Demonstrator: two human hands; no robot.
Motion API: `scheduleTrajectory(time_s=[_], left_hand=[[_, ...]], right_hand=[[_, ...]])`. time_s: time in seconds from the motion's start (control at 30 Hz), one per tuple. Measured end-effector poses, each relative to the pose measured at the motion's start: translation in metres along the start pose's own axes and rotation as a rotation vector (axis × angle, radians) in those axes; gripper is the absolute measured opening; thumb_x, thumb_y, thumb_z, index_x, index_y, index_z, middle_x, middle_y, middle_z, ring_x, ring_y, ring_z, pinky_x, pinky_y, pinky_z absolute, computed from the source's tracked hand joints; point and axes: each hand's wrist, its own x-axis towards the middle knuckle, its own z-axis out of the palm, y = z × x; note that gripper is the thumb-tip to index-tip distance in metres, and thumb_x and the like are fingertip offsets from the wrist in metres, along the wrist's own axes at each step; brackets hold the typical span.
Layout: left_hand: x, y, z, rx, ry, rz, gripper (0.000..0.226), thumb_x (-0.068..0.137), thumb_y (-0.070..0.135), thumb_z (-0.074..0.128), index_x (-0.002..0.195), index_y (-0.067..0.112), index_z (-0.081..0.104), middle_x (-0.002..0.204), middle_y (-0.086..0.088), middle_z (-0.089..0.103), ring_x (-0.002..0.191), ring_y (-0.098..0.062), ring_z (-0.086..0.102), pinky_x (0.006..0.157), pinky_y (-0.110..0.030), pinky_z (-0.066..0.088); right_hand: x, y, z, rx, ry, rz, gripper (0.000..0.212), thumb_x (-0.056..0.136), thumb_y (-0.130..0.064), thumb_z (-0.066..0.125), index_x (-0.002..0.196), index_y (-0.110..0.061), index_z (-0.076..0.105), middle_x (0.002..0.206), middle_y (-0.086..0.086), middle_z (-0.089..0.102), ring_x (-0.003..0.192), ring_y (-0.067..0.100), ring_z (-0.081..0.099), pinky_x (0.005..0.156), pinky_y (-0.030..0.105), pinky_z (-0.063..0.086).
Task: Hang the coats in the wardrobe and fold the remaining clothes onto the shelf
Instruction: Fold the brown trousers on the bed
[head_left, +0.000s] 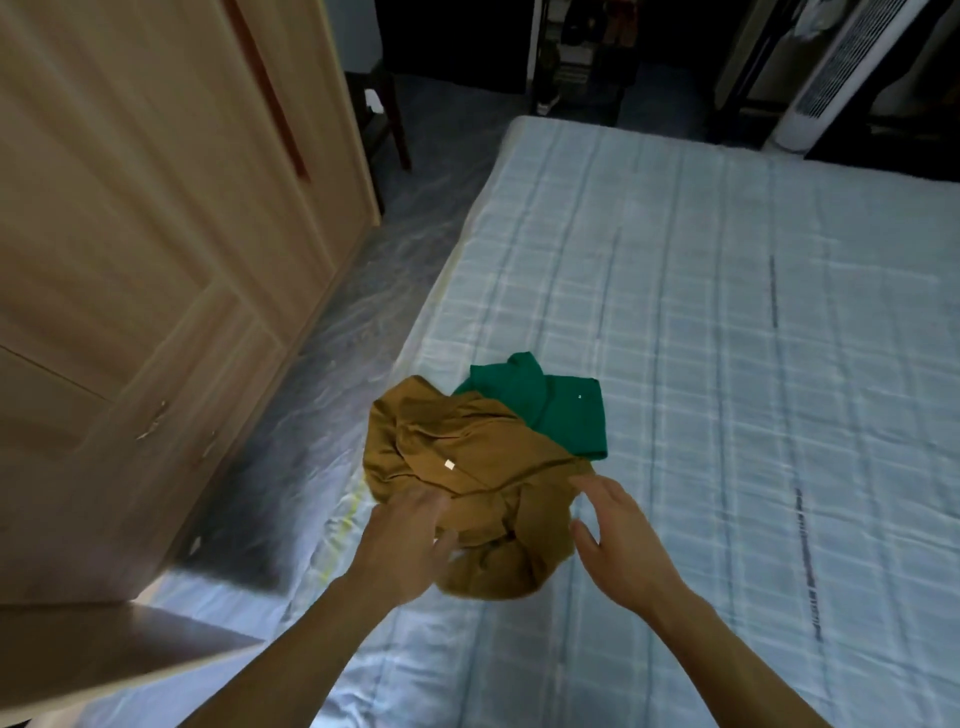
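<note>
A crumpled mustard-brown shirt (467, 467) lies on the near left part of the bed (727, 312). It partly covers a green shirt (550, 405) that lies just behind it. My left hand (405, 540) rests on the brown shirt's near left side, fingers spread on the cloth. My right hand (618, 525) hovers at the shirt's right edge with fingers apart, holding nothing. The light wooden wardrobe (156, 234) stands to the left of the bed.
A wardrobe door (104, 649) juts out at the lower left, near my left arm. Plastic sheeting covers the floor strip (332, 353) between wardrobe and bed. A dark chair (384, 114) stands at the back, and a white tower fan (836, 78) at the far right.
</note>
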Motion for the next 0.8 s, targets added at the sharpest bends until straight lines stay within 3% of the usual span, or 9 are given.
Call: scheduleTrajectory(time_s=[0.1,0.2,0.4,0.5,0.63,0.8], left_hand=[[0.042,-0.023,0.003,0.017,-0.017,0.0,0.035,0.098,0.035,0.051,0.13,0.019,0.053,0.131,0.0,0.055,0.12,-0.02,0.051,0.101,-0.03,0.04],[0.095,-0.051,0.006,0.026,-0.025,0.001,0.026,0.097,0.03,0.052,0.117,0.015,0.058,0.119,-0.005,0.058,0.112,-0.022,0.053,0.094,-0.033,0.043],[0.182,-0.107,0.027,-0.044,-0.017,-0.165,0.028,0.098,0.031,0.055,0.123,0.018,0.055,0.123,-0.001,0.059,0.111,-0.017,0.055,0.095,-0.032,0.048],[0.207,-0.132,0.047,-0.004,-0.071,-0.237,0.037,0.1,0.036,0.052,0.134,0.021,0.049,0.138,-0.003,0.051,0.123,-0.021,0.051,0.106,-0.037,0.044],[0.236,-0.157,0.069,0.036,-0.096,-0.325,0.041,0.101,0.042,0.047,0.138,0.026,0.044,0.146,-0.006,0.043,0.132,-0.029,0.043,0.112,-0.045,0.04],[0.253,-0.166,0.081,-0.204,0.106,-0.382,0.04,0.094,0.024,0.065,0.131,0.019,0.051,0.132,-0.005,0.057,0.122,-0.024,0.053,0.107,-0.038,0.044]], right_hand=[[0.04,-0.006,0.009,-0.012,-0.051,-0.004,0.047,0.097,-0.019,0.055,0.142,-0.015,0.044,0.142,0.007,0.047,0.128,0.024,0.047,0.109,0.034,0.038],[0.091,-0.016,0.027,0.002,-0.035,-0.041,0.046,0.095,-0.016,0.058,0.139,-0.013,0.047,0.138,0.008,0.05,0.124,0.023,0.049,0.106,0.028,0.037],[0.175,-0.019,0.076,-0.016,-0.066,-0.073,0.047,0.097,-0.026,0.054,0.143,-0.02,0.043,0.143,0.0,0.045,0.131,0.018,0.042,0.114,0.031,0.034],[0.208,-0.013,0.099,-0.056,-0.07,-0.087,0.049,0.096,-0.026,0.054,0.143,-0.024,0.043,0.148,0.0,0.039,0.137,0.018,0.035,0.117,0.033,0.031],[0.252,-0.001,0.133,-0.18,-0.046,-0.085,0.052,0.097,-0.037,0.049,0.147,-0.033,0.033,0.162,0.005,0.016,0.149,0.028,0.013,0.119,0.047,0.019],[0.268,0.017,0.163,-0.217,-0.177,-0.022,0.056,0.098,-0.053,0.039,0.149,-0.034,0.027,0.164,0.002,0.009,0.15,0.026,0.009,0.121,0.044,0.012]])
